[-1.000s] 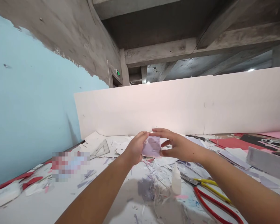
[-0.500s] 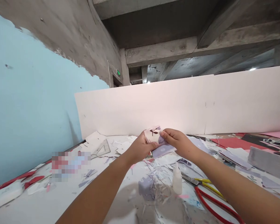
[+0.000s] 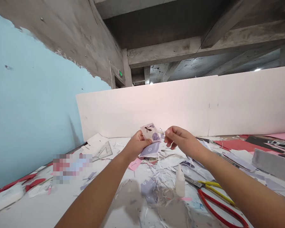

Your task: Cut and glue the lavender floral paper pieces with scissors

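My left hand pinches a small floral piece, pale pink with a dark leafy sprig and a purple patch. Its lower part is lilac with a white flower. Whether it is cloth or paper I cannot tell. Just to the right, my right hand is apart from the piece, thumb and forefinger pressed together. A tiny pale bit shows at those fingertips, too small to name. Below the hands, a white squeeze bottle stands upright beside scissors with red and yellow handles.
Paper scraps and shreds litter the white table. A set square lies at the back left, and a pink scrap lies below my left hand. Red sheets and a grey block are at right. A pale panel closes off the back.
My right hand has let go of the floral piece and moved slightly away from it. My left hand has shifted left with the piece, uncovering the pink scrap.
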`<state>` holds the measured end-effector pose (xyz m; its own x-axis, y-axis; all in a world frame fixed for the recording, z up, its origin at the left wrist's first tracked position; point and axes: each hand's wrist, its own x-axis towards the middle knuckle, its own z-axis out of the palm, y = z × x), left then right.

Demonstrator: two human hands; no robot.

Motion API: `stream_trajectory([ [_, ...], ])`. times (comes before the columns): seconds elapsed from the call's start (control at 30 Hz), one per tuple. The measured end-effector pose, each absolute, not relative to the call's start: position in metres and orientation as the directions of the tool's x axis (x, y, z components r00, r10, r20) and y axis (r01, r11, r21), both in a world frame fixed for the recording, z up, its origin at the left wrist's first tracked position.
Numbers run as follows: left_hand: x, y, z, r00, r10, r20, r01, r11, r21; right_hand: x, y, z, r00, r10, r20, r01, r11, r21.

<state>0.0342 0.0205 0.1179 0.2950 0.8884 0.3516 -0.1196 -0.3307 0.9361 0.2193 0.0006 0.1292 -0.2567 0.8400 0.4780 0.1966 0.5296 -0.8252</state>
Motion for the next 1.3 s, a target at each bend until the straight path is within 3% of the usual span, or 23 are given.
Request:
stream_trajectory([
  [0.13, 0.040, 0.016, 0.115, 0.369, 0.859, 0.354, -0.079, -0.350, 0.933, 0.216, -0.001, 0.124, -0.239, 0.835, 0.496, 0.464, 0.547, -0.697],
  [0.3, 0.039, 0.019, 0.111, 0.272, 0.864, 0.424, 0.046, -0.452, 0.891, 0.221, -0.002, 0.127, -0.277, 0.833, 0.479, 0.636, 0.533, -0.558],
  [0.43, 0.036, 0.018, 0.113, 0.274, 0.868, 0.414, 0.095, -0.452, 0.887, 0.227, -0.005, 0.134, -0.369, 0.854, 0.366, 0.576, 0.519, -0.631],
  [0.63, 0.031, 0.013, 0.121, 0.413, 0.847, 0.335, -0.021, -0.358, 0.933, 0.244, -0.014, 0.149, -0.559, 0.814, 0.154, 0.398, 0.427, -0.812],
  [0.73, 0.025, 0.015, 0.125, 0.413, 0.844, 0.341, -0.080, -0.339, 0.937, 0.257, -0.011, 0.153, -0.508, 0.831, 0.228, 0.385, 0.456, -0.803],
  [0.83, 0.020, 0.017, 0.128, 0.368, 0.865, 0.340, -0.068, -0.339, 0.938, 0.271, -0.001, 0.147, -0.403, 0.869, 0.287, 0.505, 0.473, -0.722],
  [0.97, 0.017, 0.017, 0.127, 0.352, 0.865, 0.359, -0.068, -0.359, 0.931, 0.292, 0.004, 0.117, -0.275, 0.952, 0.137, 0.744, 0.300, -0.597],
  [1.03, 0.018, 0.017, 0.125, 0.347, 0.856, 0.384, -0.064, -0.387, 0.920, 0.304, -0.003, 0.096, -0.167, 0.983, 0.074, 0.898, 0.183, -0.399],
  [1.17, 0.026, 0.015, 0.123, 0.312, 0.856, 0.411, -0.108, -0.398, 0.911, 0.322, -0.023, 0.058, 0.005, 0.998, -0.060, 0.981, -0.017, -0.192],
  [1.3, 0.035, 0.011, 0.121, 0.198, 0.886, 0.419, -0.082, -0.411, 0.908, 0.322, -0.034, 0.041, 0.016, 0.991, -0.136, 0.983, -0.041, -0.177],
])
